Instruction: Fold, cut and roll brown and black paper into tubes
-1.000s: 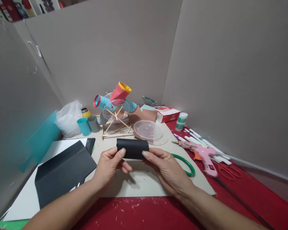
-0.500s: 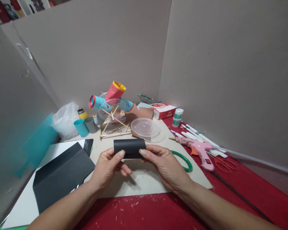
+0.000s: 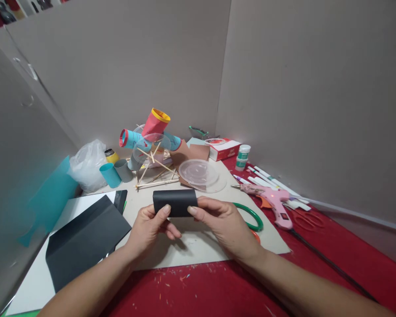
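A black paper tube (image 3: 175, 200) lies sideways between my two hands, above the pale board (image 3: 198, 242). At its left end my left hand (image 3: 153, 224) grips it, thumb in front and the lower fingers curled beneath. The right end is pinched by my right hand (image 3: 221, 220), thumb on the front face. A folded sheet of black paper (image 3: 86, 240) rests left of my left hand. Beside my right hand are a green ring-shaped handle (image 3: 251, 215) and a bit of orange, partly hidden by the hand.
A model of sticks (image 3: 156, 182) and coloured paper tubes (image 3: 156, 123) stands behind my hands, beside a clear plastic lid (image 3: 199, 173). On the right lie a pink glue gun (image 3: 273, 200) with its cord, markers (image 3: 277, 185) and red scissors (image 3: 308, 219). A plastic bag (image 3: 89, 165) sits at left.
Both hands still hold the black tube in nearly the same pose. The whole view has shifted slightly, so things sit a little further left and up.
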